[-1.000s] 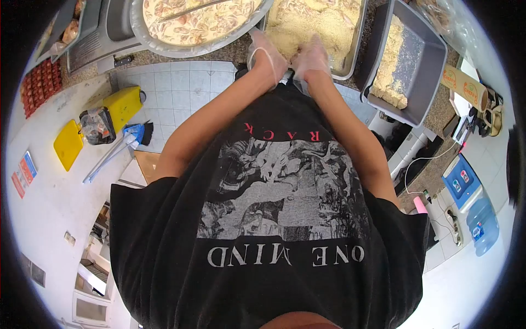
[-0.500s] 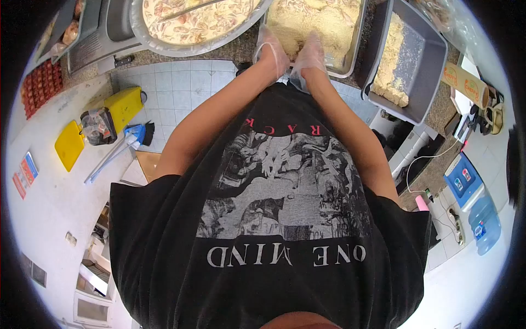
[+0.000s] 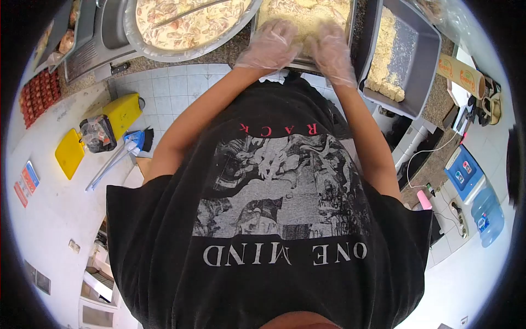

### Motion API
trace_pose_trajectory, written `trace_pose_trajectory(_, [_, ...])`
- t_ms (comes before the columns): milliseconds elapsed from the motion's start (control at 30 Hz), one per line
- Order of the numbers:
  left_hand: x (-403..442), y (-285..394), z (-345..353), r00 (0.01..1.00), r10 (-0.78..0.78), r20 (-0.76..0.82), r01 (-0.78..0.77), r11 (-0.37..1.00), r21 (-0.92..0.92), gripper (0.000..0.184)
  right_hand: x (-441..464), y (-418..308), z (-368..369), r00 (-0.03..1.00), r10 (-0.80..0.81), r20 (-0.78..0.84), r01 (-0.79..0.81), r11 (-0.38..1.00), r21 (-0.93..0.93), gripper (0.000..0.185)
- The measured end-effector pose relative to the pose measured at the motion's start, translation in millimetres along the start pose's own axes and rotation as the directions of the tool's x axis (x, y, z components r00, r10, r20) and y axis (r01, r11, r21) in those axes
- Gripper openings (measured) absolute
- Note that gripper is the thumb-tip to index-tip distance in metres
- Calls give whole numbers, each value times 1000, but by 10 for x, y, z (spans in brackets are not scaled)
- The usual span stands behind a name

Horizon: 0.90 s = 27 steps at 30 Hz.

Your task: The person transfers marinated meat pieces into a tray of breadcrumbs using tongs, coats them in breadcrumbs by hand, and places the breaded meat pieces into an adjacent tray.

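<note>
My left hand (image 3: pixel 272 46), in a clear plastic glove, is over the near left part of a metal tray (image 3: pixel 352 21) of pale yellow crumbs (image 3: pixel 307 12). Its fingers look stretched out on the crumbs. Also gloved, my right hand (image 3: pixel 332 50) reaches over the tray's near right side, fingers extended and touching the crumbs. The fingertips of both hands are partly lost in the crumbs and glare. Coated pieces show under the crumbs at the tray's far side. Left of the tray, a large round basin (image 3: pixel 193 54) holds raw meat pieces in creamy liquid, with a long utensil (image 3: pixel 189 12) across it.
On the right stands a deep grey bin (image 3: pixel 421 71) with clumped crumbs (image 3: pixel 383 66) along one side. A sink (image 3: pixel 115 27) and a knife (image 3: pixel 119 68) are at the left of the counter. Red egg trays (image 3: pixel 39 97) and a yellow dustpan (image 3: pixel 68 153) are farther left.
Both hands have shifted from the tray's near edge to over the crumbs and moved apart, with the backs of the gloves now showing. The whole view has shifted slightly.
</note>
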<state>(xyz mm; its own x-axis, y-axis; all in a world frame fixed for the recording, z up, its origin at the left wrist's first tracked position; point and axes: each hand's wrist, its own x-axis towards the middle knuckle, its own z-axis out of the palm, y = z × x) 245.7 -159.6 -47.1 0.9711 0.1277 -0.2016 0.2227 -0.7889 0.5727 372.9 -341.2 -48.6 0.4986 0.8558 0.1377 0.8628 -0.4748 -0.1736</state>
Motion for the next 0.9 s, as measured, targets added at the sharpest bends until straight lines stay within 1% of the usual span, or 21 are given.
trace_pose_trajectory(67, [-44, -162, 360, 980, 138, -144, -101, 965, 242, 70, -34, -75, 220, 992, 116, 43, -117, 993, 9, 59])
trace_pose_trajectory(100, [-65, -168, 392, 988, 125, -91, -99, 963, 249, 71, -67, -116, 191, 972, 151, 179, -163, 985, 57, 66])
trace_pose_trajectory(167, [-56, -211, 437, 995, 96, 10, -96, 959, 267, 73, -139, -135, 187, 963, 140, 229, -154, 987, 44, 68])
trace_pose_trajectory(200, [-83, -181, 392, 993, 120, 20, -120, 949, 291, 75, -181, -155, 190, 957, 133, 258, -148, 988, 39, 69])
trace_pose_trajectory(267, [-119, -132, 297, 985, 167, 37, -170, 923, 344, 79, -203, -190, 216, 976, 46, 215, -60, 996, 61, 72])
trace_pose_trajectory(300, [-89, -171, 333, 981, 192, 32, -191, 919, 345, 79, -217, -198, 234, 981, 6, 193, -19, 997, 69, 73])
trace_pose_trajectory(367, [-118, -209, 431, 971, 237, 34, -234, 912, 338, 80, -237, -145, 374, 977, -44, 209, 30, 997, 71, 75])
trace_pose_trajectory(400, [-104, -210, 417, 972, 229, 55, -234, 916, 327, 80, -179, -117, 360, 976, -69, 208, 57, 996, 64, 76])
trace_pose_trajectory(467, [-52, -243, 348, 973, 215, 87, -232, 923, 308, 81, -158, -57, 262, 970, -19, 241, 19, 1000, 2, 78])
trace_pose_trajectory(567, [-53, -406, 351, 973, 210, 98, -232, 888, 397, 83, -214, 56, 289, 962, 24, 270, -1, 996, -84, 81])
trace_pose_trajectory(600, [-77, -359, 360, 982, 168, 87, -188, 921, 342, 84, -263, 57, 275, 959, 38, 280, -7, 994, -111, 83])
trace_pose_trajectory(667, [-8, -240, 362, 995, 89, 53, -99, 966, 238, 86, -181, 37, 325, 947, 74, 313, -48, 995, -90, 85])
trace_pose_trajectory(700, [1, -180, 378, 988, 116, 102, -139, 955, 261, 86, -154, 27, 321, 939, 92, 332, -70, 994, -79, 86])
trace_pose_trajectory(767, [27, -116, 387, 967, 160, 196, -216, 927, 307, 85, -200, 32, 439, 958, -13, 287, 20, 1000, -20, 86])
trace_pose_trajectory(800, [-13, -93, 372, 962, 166, 218, -230, 923, 308, 84, -236, -41, 386, 961, -61, 271, 60, 998, 13, 86])
trace_pose_trajectory(833, [-37, -78, 342, 955, 174, 239, -244, 919, 309, 82, -196, -60, 337, 964, -42, 263, 42, 999, 3, 86])
trace_pose_trajectory(867, [18, -88, 280, 950, 187, 249, -263, 911, 319, 81, -119, -49, 280, 946, -18, 324, 10, 1000, 24, 85])
trace_pose_trajectory(900, [14, -47, 210, 947, 188, 261, -265, 916, 301, 80, -42, -121, 72, 920, 2, 391, -22, 999, 46, 85])
